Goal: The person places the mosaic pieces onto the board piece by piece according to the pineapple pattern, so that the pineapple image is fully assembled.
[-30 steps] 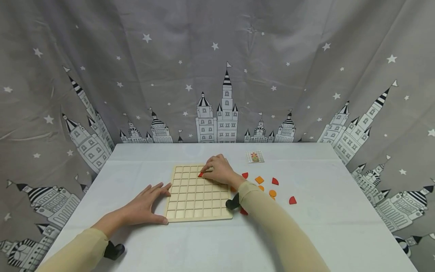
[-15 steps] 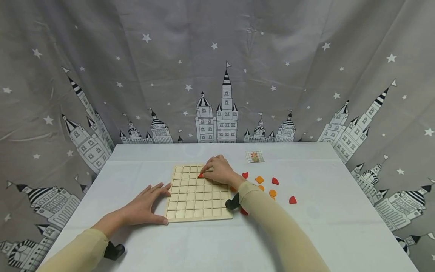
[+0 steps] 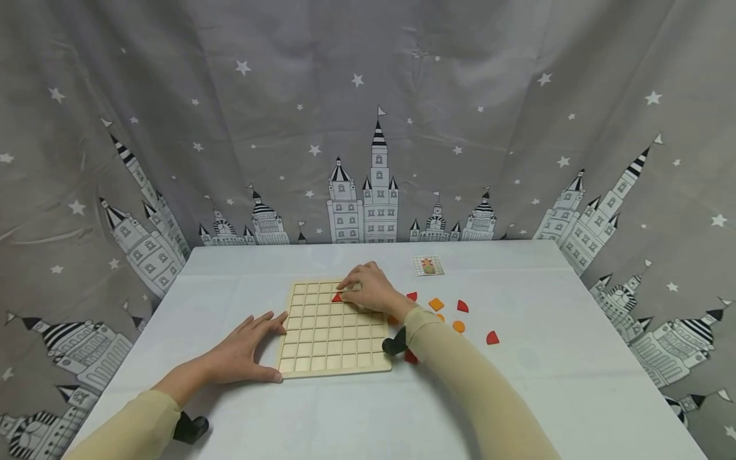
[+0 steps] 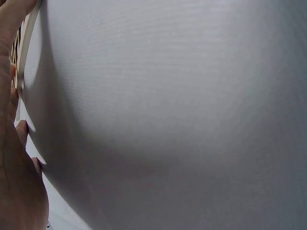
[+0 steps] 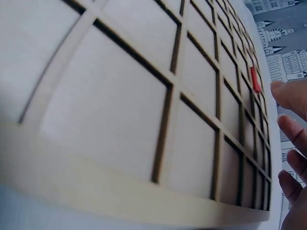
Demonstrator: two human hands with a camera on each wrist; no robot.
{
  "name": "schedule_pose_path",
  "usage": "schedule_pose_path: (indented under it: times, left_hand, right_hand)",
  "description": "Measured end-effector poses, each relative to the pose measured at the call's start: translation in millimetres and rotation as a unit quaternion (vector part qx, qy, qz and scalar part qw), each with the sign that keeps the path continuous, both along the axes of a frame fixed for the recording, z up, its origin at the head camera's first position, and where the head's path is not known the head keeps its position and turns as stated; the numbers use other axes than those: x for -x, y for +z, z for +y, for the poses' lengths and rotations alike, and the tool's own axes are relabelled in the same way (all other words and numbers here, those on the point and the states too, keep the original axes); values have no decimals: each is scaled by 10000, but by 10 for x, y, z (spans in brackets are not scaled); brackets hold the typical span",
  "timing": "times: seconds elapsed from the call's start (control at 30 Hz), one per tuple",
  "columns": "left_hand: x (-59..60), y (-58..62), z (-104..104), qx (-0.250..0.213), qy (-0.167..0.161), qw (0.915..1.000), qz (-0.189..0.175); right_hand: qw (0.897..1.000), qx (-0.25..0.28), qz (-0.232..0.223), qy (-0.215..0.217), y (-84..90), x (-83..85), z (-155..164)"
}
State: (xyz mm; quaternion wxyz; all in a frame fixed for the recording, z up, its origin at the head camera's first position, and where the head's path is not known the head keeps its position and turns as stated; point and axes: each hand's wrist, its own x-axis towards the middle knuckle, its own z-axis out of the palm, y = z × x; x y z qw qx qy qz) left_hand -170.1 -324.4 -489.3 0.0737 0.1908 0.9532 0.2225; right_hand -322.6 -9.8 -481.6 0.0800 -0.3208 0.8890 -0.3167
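A pale wooden grid board [image 3: 330, 332] lies on the white table [image 3: 356, 409]. My right hand [image 3: 368, 289] reaches over the board's far edge with curled fingers, and its fingertips pinch a small red piece [image 3: 337, 297] in a cell of the second row. The right wrist view shows that red piece [image 5: 255, 79] in its cell with a fingertip [image 5: 284, 93] against it. My left hand [image 3: 244, 348] lies flat on the table at the board's left edge, thumb along the near left corner. In the left wrist view, only the palm's edge [image 4: 9, 143] and the table show.
Loose pieces lie right of the board: a red one [image 3: 411, 296], an orange square [image 3: 436, 304], another red [image 3: 462, 306], an orange disc [image 3: 458, 326], a red one [image 3: 492, 337]. A small picture card [image 3: 429, 266] sits farther back. A star-and-castle curtain [image 3: 368, 128] surrounds the table.
Both hands stay almost where they were. The right fingertips have shifted a little on the red piece. The view has moved slightly.
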Motion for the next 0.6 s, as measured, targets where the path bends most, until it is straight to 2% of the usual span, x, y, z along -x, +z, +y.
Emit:
schedule_pose_path:
  times: [0.27,0.43,0.6]
  left_hand:
    - [-6,-11,-15,-16,-6,10000,95]
    - [0,-26,-23,19,57,10000,62]
    - [9,-32,-19,55,77,9999,43]
  right_hand:
    - [9984,358,-420,-110,174,-26,159]
    - [9989,408,-205,-69,246,-15,325]
    - [9986,468,-197,-116,327,-39,589]
